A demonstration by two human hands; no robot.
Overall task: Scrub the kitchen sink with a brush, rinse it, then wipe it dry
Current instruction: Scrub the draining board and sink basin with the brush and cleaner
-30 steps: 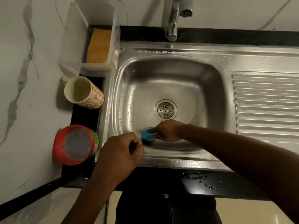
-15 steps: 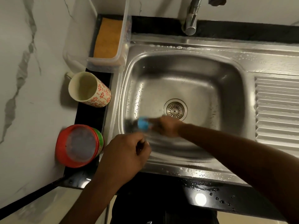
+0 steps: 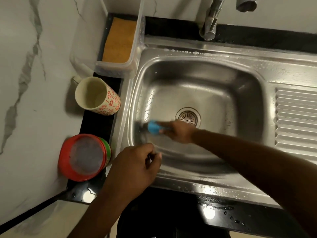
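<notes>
Head view looks down on one stainless steel sink (image 3: 257,79) set in a black counter (image 3: 171,26) against white marble-veined walls (image 3: 34,66); droplets bead the sink's rim. It has one drain (image 3: 188,117) in its floor, one ribbed drainboard (image 3: 296,117) to its right and one tap (image 3: 210,23) behind it. Left of the sink stand one clear tub (image 3: 135,48) holding one orange sponge (image 3: 119,42), one patterned mug (image 3: 97,96) and one red-lidded jar (image 3: 84,158). Two hands show, apart. The right hand (image 3: 180,132) grips the one blue brush (image 3: 153,127), blurred, low against the sink's left wall. The left hand (image 3: 135,167) is curled in a loose fist over the sink's near-left corner, nothing visible in it.
</notes>
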